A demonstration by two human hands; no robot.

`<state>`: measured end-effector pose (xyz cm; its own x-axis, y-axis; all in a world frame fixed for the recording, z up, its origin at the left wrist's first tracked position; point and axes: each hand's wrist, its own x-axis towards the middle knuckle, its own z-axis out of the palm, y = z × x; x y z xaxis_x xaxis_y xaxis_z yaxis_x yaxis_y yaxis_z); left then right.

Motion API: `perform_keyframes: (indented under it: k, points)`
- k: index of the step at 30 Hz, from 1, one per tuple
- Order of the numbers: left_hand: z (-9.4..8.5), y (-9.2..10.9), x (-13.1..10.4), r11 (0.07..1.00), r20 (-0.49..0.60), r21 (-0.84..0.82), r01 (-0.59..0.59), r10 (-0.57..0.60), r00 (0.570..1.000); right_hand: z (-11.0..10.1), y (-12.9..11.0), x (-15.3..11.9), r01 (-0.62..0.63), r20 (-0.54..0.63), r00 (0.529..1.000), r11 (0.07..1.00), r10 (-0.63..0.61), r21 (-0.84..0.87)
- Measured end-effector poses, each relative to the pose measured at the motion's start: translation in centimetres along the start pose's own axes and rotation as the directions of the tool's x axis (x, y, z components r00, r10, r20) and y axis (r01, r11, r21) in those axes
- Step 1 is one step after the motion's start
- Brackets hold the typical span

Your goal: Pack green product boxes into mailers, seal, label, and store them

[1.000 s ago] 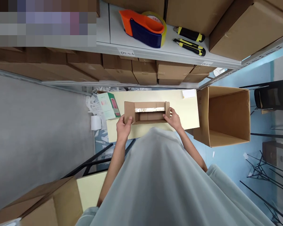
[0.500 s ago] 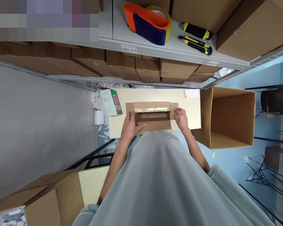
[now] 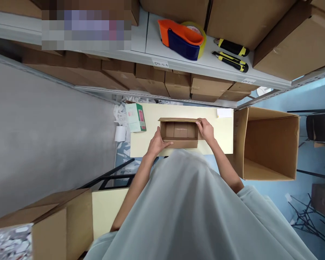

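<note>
One empty cardboard box (image 3: 180, 143), open-topped

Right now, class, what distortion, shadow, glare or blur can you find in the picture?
Head view: blocky pixels mask an upper-left patch; the top-right carton looks stretched; the small box's interior is shaded; the tape dispenser looks fairly crisp; no strong glare.

- Box (image 3: 179, 144): over the table's (image 3: 222, 135) near side, midway along
- Carton (image 3: 134, 118): at its left end
- Card (image 3: 224, 113): on its far right corner
- Big box (image 3: 272, 144): just right of it
- Roll (image 3: 120, 133): left of it
- Shelf (image 3: 141, 34): beyond the table (tape gun (image 3: 181, 41) on it, left of two knives (image 3: 230, 60))
</note>
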<state>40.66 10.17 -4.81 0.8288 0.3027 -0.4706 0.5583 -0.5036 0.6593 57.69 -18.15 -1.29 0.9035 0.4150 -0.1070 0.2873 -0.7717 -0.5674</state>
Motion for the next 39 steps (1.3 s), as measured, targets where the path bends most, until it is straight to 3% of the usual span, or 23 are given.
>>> perform_keyframes:
  k: [5,8,10,12,15,19,22,25,28,30,32,34,39]
  points:
    - [-0.4,1.3,0.4,0.997,-0.007,0.035,0.073,-0.073,0.997,2.3,-0.5,3.0,-0.199,-0.126,0.969,0.975,0.211,0.100]
    - [0.4,2.6,0.0,0.985,-0.101,0.086,0.150,-0.141,0.985,3.2,-0.6,4.5,-0.308,-0.141,0.936,0.944,0.323,0.120]
    - [1.1,3.2,-1.2,0.970,-0.160,0.115,0.213,-0.194,0.968,3.4,-0.7,4.8,-0.308,-0.155,0.931,0.940,0.330,0.148]
    - [1.8,3.3,-3.4,0.958,-0.191,0.118,0.263,-0.238,0.952,3.5,-1.0,4.4,-0.233,-0.157,0.953,0.959,0.257,0.160]
    - [2.6,2.0,-8.8,0.934,-0.254,0.063,0.351,-0.325,0.911,4.3,-2.2,2.5,-0.038,-0.118,0.992,0.990,0.055,0.139]
    - [3.6,-0.7,-18.1,0.834,-0.356,-0.076,0.546,-0.534,0.767,7.0,-5.7,-1.3,0.179,0.123,0.974,0.978,-0.192,0.111]
    - [4.3,-2.7,-24.4,0.734,-0.420,-0.218,0.643,-0.665,0.618,9.7,-9.6,-4.5,0.313,0.315,0.885,0.938,-0.344,0.147]
    - [4.7,-5.0,-29.6,0.618,-0.470,-0.392,0.682,-0.772,0.429,12.1,-14.0,-7.9,0.451,0.388,0.771,0.863,-0.506,0.228]
    - [4.9,-8.1,-33.9,0.507,-0.488,-0.534,0.677,-0.839,0.243,14.0,-17.9,-11.5,0.573,0.442,0.637,0.771,-0.632,0.277]
    - [4.9,-10.6,-36.6,0.453,-0.481,-0.595,0.663,-0.862,0.158,15.3,-20.1,-14.1,0.640,0.515,0.527,0.715,-0.676,0.282]
    - [5.0,-13.5,-39.2,0.417,-0.468,-0.633,0.652,-0.877,0.107,17.0,-22.3,-17.1,0.686,0.599,0.427,0.674,-0.678,0.273]
    - [5.0,-16.8,-41.7,0.412,-0.466,-0.658,0.631,-0.880,0.088,19.2,-24.3,-20.2,0.714,0.669,0.359,0.653,-0.651,0.252]
    - [5.3,-25.3,-46.9,0.420,-0.461,-0.703,0.573,-0.884,0.082,25.7,-28.5,-26.9,0.757,0.753,0.269,0.615,-0.601,0.221]
